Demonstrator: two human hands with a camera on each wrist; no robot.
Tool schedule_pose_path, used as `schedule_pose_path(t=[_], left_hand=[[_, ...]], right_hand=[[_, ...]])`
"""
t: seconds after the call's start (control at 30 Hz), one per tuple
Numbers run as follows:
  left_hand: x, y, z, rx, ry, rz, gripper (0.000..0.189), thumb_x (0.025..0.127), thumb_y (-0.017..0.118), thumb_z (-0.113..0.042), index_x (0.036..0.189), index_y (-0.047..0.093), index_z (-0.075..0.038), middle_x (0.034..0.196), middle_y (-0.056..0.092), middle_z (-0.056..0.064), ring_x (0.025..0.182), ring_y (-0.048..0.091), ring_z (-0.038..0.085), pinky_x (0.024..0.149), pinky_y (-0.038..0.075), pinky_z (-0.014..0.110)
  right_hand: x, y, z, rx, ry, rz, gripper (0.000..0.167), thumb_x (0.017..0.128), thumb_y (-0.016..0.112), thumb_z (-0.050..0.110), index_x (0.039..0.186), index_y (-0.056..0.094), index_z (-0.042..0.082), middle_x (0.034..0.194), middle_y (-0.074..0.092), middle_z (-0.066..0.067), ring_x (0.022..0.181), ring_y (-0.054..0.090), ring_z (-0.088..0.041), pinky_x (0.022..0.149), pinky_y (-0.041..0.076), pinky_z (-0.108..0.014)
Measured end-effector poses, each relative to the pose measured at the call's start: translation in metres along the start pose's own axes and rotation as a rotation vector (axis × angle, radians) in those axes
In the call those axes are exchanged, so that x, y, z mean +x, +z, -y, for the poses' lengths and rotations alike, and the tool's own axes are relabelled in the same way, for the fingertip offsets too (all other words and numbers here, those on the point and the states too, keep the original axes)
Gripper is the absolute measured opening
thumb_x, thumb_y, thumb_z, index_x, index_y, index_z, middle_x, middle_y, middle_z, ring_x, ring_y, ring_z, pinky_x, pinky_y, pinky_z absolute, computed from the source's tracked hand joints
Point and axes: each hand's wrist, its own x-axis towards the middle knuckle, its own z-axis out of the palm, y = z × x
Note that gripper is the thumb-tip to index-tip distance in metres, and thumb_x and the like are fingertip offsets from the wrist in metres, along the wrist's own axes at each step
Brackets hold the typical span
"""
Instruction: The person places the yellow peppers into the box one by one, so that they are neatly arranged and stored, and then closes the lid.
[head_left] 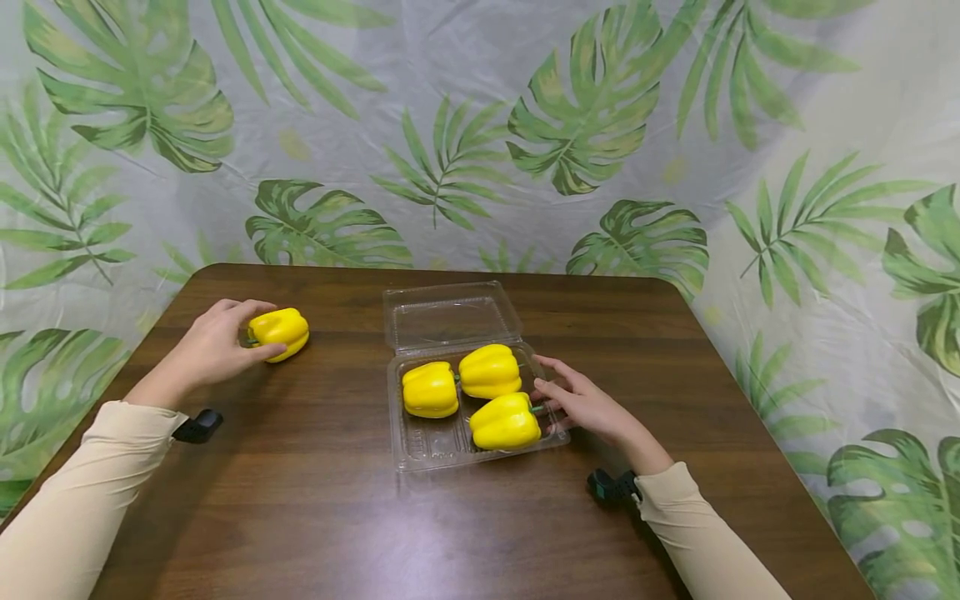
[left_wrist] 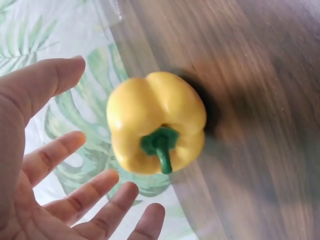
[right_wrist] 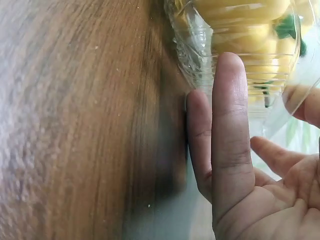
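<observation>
A yellow bell pepper [head_left: 290, 330] lies on its side at the table's left, its green stem [left_wrist: 163, 150] facing my left hand [head_left: 213, 343]. In the left wrist view that hand's fingers are spread, with a gap between them and the pepper. A clear plastic clamshell box [head_left: 429, 450] stands mid-table. Inside are three more yellow peppers: one at left [head_left: 430, 390], one at back right [head_left: 490, 372] and one at front right [head_left: 505, 422]. My right hand [head_left: 581, 406] is at the box's right wall, fingers extended along its ribbed side [right_wrist: 270, 67].
The box's clear lid [head_left: 452, 317] is folded back onto the brown wooden table [head_left: 315, 517]. Behind the table hangs a leaf-patterned cloth [head_left: 465, 75]. Dark wrist devices sit at the left cuff [head_left: 198, 426] and right cuff [head_left: 611, 487].
</observation>
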Motion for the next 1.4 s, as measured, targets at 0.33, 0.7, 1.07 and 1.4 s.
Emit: schedule_pose_path(t=[0.33, 0.7, 1.07, 1.4], left_hand=[[0.008, 0.010, 0.014, -0.048, -0.042, -0.004, 0.076, 0.100, 0.076, -0.038, 0.156, 0.044, 0.002, 0.144, 0.053, 0.037, 0.131, 0.048, 0.054, 0.102, 0.042, 0.073], [0.020, 0.019, 0.017, -0.063, -0.077, -0.018, 0.076, 0.099, 0.077, -0.034, 0.156, 0.044, 0.004, 0.145, 0.052, 0.041, 0.130, 0.050, 0.059, 0.106, 0.041, 0.073], [0.026, 0.021, 0.020, -0.038, -0.080, -0.017, 0.076, 0.097, 0.078, -0.037, 0.152, 0.048, 0.005, 0.141, 0.057, 0.041, 0.123, 0.056, 0.056, 0.098, 0.046, 0.068], [0.017, 0.024, 0.018, -0.045, -0.081, -0.029, 0.076, 0.100, 0.074, -0.044, 0.151, 0.049, 0.006, 0.142, 0.058, 0.040, 0.125, 0.056, 0.056, 0.100, 0.047, 0.068]], right_hand=[[-0.001, 0.003, 0.002, 0.019, -0.006, -0.022, 0.067, 0.114, 0.053, 0.037, 0.172, 0.024, 0.018, 0.142, 0.064, -0.029, 0.123, 0.069, -0.035, 0.081, 0.067, -0.042], [0.000, 0.005, 0.006, 0.067, 0.008, -0.055, 0.065, 0.115, 0.052, 0.035, 0.170, 0.025, 0.015, 0.140, 0.062, -0.031, 0.115, 0.072, -0.031, 0.080, 0.067, -0.041], [0.002, 0.005, 0.005, 0.075, 0.007, -0.057, 0.065, 0.115, 0.052, 0.035, 0.170, 0.025, 0.015, 0.141, 0.061, -0.031, 0.117, 0.072, -0.032, 0.081, 0.067, -0.040], [0.004, 0.005, 0.002, 0.083, 0.011, -0.050, 0.065, 0.114, 0.053, 0.036, 0.169, 0.027, 0.015, 0.141, 0.061, -0.031, 0.116, 0.072, -0.033, 0.080, 0.067, -0.040]])
